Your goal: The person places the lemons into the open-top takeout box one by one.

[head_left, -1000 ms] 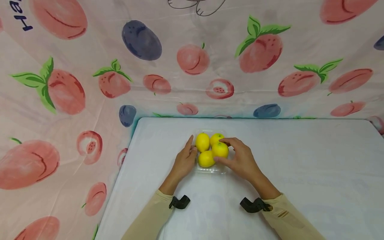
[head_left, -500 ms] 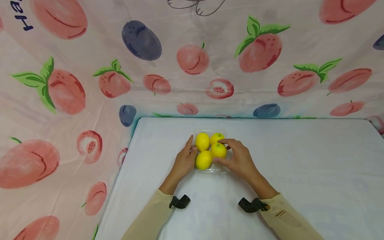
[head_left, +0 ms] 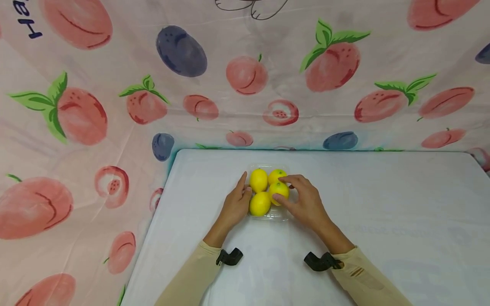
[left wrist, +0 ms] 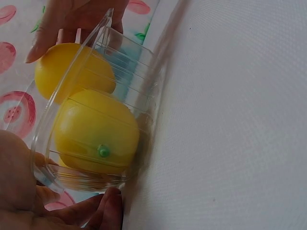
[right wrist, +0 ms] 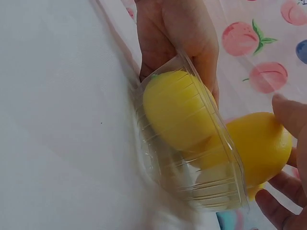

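Several yellow lemons [head_left: 259,180] sit in a clear plastic container [head_left: 273,215] on the table. My left hand [head_left: 236,204] holds the container by its left side, with fingers along the outer wall. My right hand [head_left: 306,202] has thumb and fingers about one lemon [head_left: 279,190] at the right. That lemon [right wrist: 266,143] stands above the rim in the right wrist view, partly resting over the others. Through the clear wall in the left wrist view, a lower lemon [left wrist: 98,132] shows its green stem end. The fingertips behind the held lemon are partly hidden.
A white cloth-covered table [head_left: 383,204] spreads around the container. Behind it and at the left hangs a fruit-printed curtain [head_left: 214,38]. Black wrist mounts [head_left: 229,257] sit at both sleeve cuffs.
The right hand's lemon has shifted slightly left, and its thumb has moved up onto it. The front lemon has moved a little left and towards me. My left hand stays still.
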{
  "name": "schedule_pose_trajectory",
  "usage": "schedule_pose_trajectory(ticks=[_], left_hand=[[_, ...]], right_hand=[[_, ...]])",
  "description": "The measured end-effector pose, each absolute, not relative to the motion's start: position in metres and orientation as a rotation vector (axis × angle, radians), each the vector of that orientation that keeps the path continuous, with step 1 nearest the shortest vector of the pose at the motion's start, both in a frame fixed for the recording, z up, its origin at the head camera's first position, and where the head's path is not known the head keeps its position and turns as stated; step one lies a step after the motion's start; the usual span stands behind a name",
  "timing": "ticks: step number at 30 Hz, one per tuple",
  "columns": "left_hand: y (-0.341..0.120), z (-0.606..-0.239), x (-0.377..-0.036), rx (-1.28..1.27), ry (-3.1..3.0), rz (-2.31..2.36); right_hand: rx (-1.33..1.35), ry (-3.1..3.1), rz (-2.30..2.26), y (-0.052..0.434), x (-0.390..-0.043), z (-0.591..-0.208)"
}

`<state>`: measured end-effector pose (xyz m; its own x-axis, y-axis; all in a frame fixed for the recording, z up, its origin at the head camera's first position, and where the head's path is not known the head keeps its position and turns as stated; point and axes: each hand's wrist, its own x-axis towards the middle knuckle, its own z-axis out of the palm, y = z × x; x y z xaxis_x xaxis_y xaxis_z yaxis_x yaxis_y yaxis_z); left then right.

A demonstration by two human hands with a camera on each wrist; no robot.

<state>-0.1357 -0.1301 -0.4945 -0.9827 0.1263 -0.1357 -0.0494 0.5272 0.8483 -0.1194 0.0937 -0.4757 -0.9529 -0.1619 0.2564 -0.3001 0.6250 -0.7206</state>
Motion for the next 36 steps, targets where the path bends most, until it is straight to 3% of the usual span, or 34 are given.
schedule_pose_trajectory(ticks=[36], left_hand=[[-0.1291, -0.4923, -0.1373, 0.052, 2.574, 1.439]], right_hand=[[0.449, -2.628, 1.146, 0.0998, -0.1207, -0.4832]])
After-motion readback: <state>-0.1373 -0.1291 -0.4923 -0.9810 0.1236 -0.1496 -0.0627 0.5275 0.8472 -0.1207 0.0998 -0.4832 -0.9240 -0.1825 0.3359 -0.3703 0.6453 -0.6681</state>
